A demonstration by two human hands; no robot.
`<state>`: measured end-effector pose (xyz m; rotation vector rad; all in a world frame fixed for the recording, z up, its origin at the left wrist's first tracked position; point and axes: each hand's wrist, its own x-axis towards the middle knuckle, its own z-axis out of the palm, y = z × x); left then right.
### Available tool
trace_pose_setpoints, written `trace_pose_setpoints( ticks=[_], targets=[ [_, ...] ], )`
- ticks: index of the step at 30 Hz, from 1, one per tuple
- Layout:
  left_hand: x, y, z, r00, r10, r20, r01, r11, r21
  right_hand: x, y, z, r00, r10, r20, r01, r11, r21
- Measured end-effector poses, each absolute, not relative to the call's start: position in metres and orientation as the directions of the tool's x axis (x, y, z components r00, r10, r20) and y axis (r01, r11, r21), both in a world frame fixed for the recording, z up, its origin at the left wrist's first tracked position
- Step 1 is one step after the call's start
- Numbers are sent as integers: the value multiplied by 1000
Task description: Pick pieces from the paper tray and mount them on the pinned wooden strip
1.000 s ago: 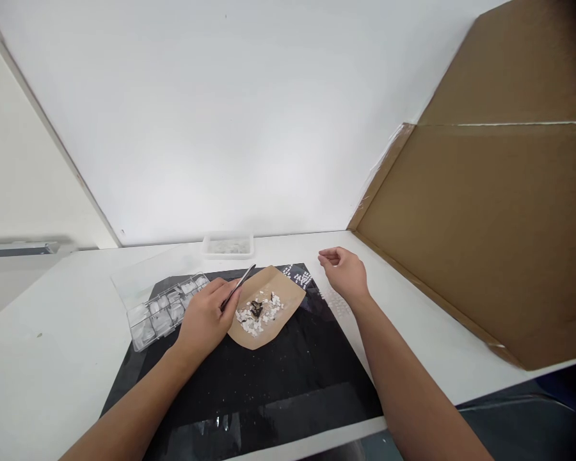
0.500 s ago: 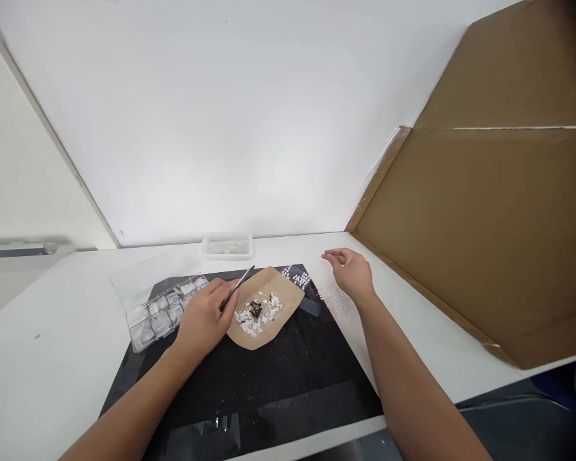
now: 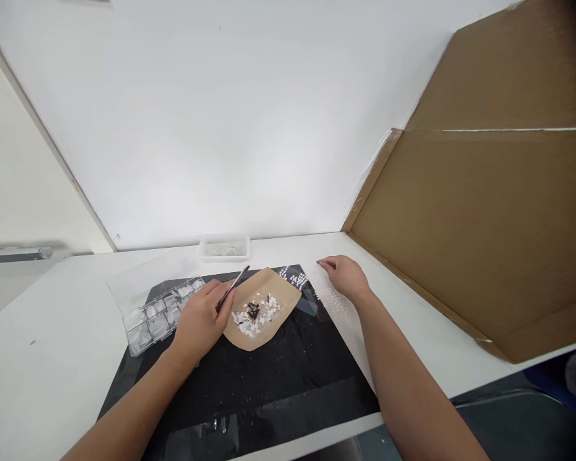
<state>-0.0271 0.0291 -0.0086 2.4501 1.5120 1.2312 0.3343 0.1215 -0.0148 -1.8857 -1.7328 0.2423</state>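
Observation:
Tweezers, slim and dark, are held in my left hand, at the left edge of a brown paper tray. Small white pieces and a dark clump lie on the tray. My right hand is above the white table, right of the mat's far corner, its thumb and fingertips pinched together; anything between them is too small to make out. Rows of small white pieces sit on the mat's far corner, and more white pieces lie on the table beside my right wrist.
A black mat lies under the tray. To its left is a clear compartment box with small bags in it. A translucent container stands near the wall. Brown cardboard rises on the right.
My right hand has come down slightly toward the table, its fingers still pinched. The whole view has shifted a little. My left hand keeps its hold on the tweezers.

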Motion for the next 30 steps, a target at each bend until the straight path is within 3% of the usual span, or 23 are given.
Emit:
trace_pose_setpoints(
  ticks=[9,14,18,25,30],
  targets=[
    [-28,30,-10,232,739,633,736,-558,383,336,129,-28,133,981,144,902,-59,-429],
    [-27,30,-10,230,741,631,732,-559,389,336,130,-28,161,970,183,870,-53,-489],
    [-26,29,-10,223,745,628,724,-558,406,327,127,-21,131,956,264,795,58,-604],
    [-22,27,-9,196,756,624,696,-556,455,259,96,-6,-120,921,369,462,381,-800],
    [-16,21,-6,187,785,591,678,-538,501,207,61,-2,-288,871,399,85,438,-895]
  ],
)
